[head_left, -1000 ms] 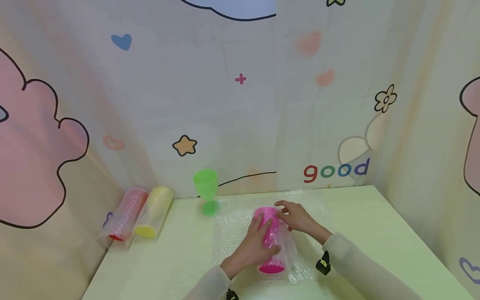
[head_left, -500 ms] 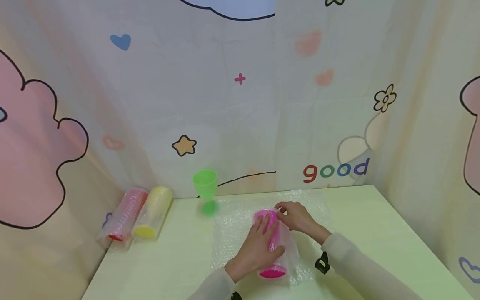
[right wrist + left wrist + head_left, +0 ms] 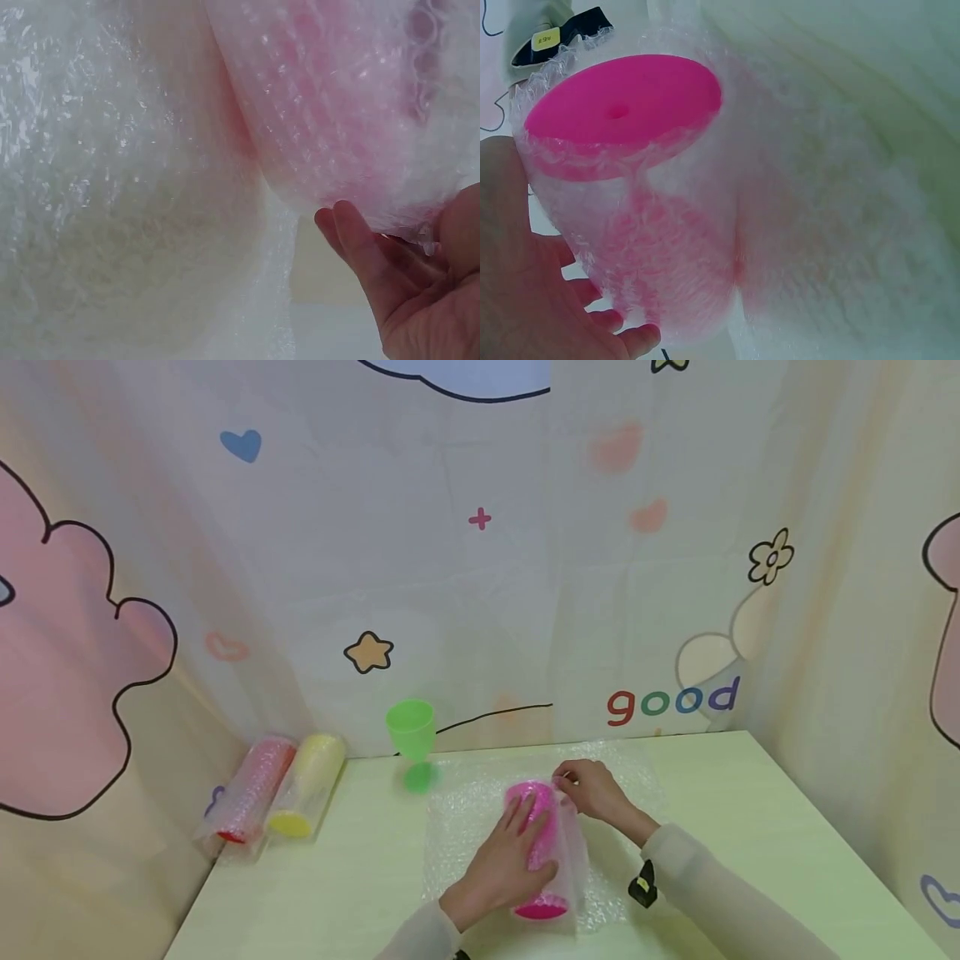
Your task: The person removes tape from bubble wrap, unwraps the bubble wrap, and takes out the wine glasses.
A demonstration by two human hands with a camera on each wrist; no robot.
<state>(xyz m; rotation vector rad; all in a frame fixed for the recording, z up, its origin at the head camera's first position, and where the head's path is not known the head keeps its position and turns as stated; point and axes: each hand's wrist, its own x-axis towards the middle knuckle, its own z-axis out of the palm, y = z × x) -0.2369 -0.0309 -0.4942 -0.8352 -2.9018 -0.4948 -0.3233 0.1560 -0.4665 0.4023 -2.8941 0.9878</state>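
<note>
Pink shows through the bubble wrap (image 3: 457,827) where the goblet (image 3: 541,907) lies on its side, rolled in one part of the sheet and resting on the rest of it, foot end nearest the head camera. Over the last second I see the bundle slide slightly toward the body, and the right hand (image 3: 591,787) go from loosely bent fingers at the far end to a narrow pinch. On the right wrist view I make out a gathered edge of film between its thumb and fingers. My left hand (image 3: 506,864) remains spread wide on top, fingers fairly straight, steadying the goblet rather than gripping it. I judge that the work has passed from rolling to gathering the film at the far end; the foot still looks uncovered at its face, so I'd call the wrapping unfinished. The red bundle (image 3: 255,789) and yellow bundle (image 3: 309,785) haven't moved, and neither has the unwrapped green goblet (image 3: 412,731), upright behind.
</note>
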